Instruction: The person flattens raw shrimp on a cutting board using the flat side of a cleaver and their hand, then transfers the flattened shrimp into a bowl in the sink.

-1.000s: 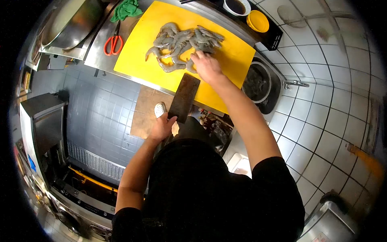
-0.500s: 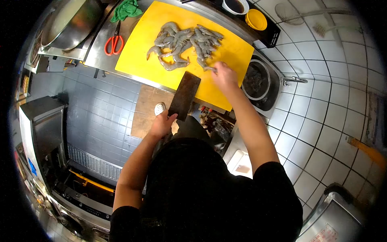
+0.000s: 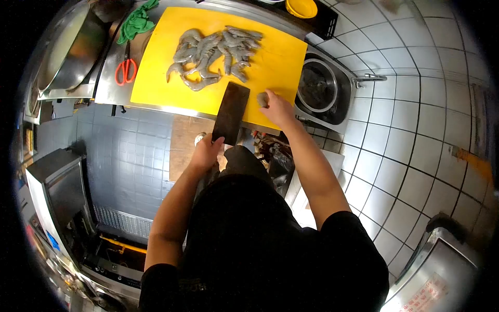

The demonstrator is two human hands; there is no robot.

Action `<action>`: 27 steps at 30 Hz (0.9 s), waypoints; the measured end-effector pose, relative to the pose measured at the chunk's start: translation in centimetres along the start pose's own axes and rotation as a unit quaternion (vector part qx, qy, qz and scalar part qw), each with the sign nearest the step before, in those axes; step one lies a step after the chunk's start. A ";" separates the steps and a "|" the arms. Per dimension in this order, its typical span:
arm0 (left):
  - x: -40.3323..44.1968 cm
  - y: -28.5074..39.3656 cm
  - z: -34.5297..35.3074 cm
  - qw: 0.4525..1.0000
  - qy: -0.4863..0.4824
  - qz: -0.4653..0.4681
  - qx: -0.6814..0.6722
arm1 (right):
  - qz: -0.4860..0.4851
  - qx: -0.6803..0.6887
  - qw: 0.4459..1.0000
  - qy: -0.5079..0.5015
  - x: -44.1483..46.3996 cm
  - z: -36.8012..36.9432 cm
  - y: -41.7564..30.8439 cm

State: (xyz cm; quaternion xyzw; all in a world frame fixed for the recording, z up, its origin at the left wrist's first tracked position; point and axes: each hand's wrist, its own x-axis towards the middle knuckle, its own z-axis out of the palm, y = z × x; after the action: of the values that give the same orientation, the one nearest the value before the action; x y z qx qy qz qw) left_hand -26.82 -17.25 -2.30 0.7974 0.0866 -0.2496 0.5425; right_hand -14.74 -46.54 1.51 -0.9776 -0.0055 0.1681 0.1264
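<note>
My left hand (image 3: 206,152) is closed around the near end of a dark cleaver (image 3: 231,113). Its broad blade reaches over the near edge of the yellow cutting board (image 3: 280,60). My right hand (image 3: 279,109) pinches a grey shrimp (image 3: 262,99) close above the board's near right part; whether the shrimp touches the board I cannot tell. A heap of raw shrimp (image 3: 210,52) lies on the board, beyond the cleaver's tip.
Red-handled scissors (image 3: 126,71) and a green cloth (image 3: 136,23) lie left of the board, near a large metal bowl (image 3: 73,49). To the right is a sink (image 3: 338,112) with a round basin (image 3: 317,86) in it. A yellow bowl (image 3: 301,7) stands at the back.
My right hand has drawn the shrimp away from the heap, towards me. The cleaver stays in my left hand in nearly the same place. The view has shifted slightly.
</note>
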 end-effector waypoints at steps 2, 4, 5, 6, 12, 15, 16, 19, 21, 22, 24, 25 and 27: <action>0.4 3.2 -0.5 0.998 -0.015 -0.051 -0.027 | 0.011 0.029 0.999 -0.030 0.3 -0.2 0.6; 1.9 4.5 -0.8 0.998 -0.013 -0.053 -0.023 | 0.032 0.063 0.995 -0.075 0.2 -1.3 0.1; 2.3 4.9 -0.8 0.998 -0.013 -0.053 -0.021 | 0.036 0.060 0.995 -0.074 0.1 -1.7 -0.2; 2.2 5.7 -1.0 0.998 -0.016 -0.063 -0.015 | 0.041 0.056 0.995 -0.072 0.0 -1.9 -0.5; -0.1 3.2 -0.1 0.997 -0.026 -0.070 0.011 | 0.022 -0.006 0.999 -0.034 -0.7 -2.2 -1.3; -1.4 1.3 0.7 0.996 -0.028 -0.063 0.052 | -0.062 -0.057 0.994 0.064 -1.9 -0.7 -1.0; -1.6 1.7 0.9 0.998 -0.026 -0.055 0.023 | -0.105 -0.078 0.985 0.114 -2.1 0.0 -1.1; -1.7 3.2 1.1 0.998 -0.022 -0.052 -0.035 | -0.123 -0.129 0.982 0.062 -3.0 1.4 -2.0; -1.6 4.5 1.0 0.996 -0.032 -0.077 -0.035 | -0.124 -0.126 0.983 0.041 -3.2 2.1 -2.4; -1.7 5.2 0.8 0.996 -0.030 -0.073 -0.027 | -0.124 -0.124 0.984 0.030 -3.3 2.3 -2.5; -1.8 6.0 0.7 0.997 -0.027 -0.066 -0.011 | -0.119 -0.102 0.987 0.031 -3.3 2.8 -2.4; -1.7 5.7 0.9 0.997 -0.030 -0.069 -0.016 | -0.115 -0.096 0.988 0.033 -3.4 3.0 -2.3; -1.2 5.6 1.1 0.996 -0.034 -0.073 -0.026 | -0.108 -0.084 0.989 0.046 -3.1 3.4 -2.1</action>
State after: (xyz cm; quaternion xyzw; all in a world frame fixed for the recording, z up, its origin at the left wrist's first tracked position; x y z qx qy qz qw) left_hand -25.89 -20.31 2.59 0.7656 0.1325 -0.3135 0.5460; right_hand -18.76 -43.84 -0.04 -0.9851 -0.1195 0.1069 0.0616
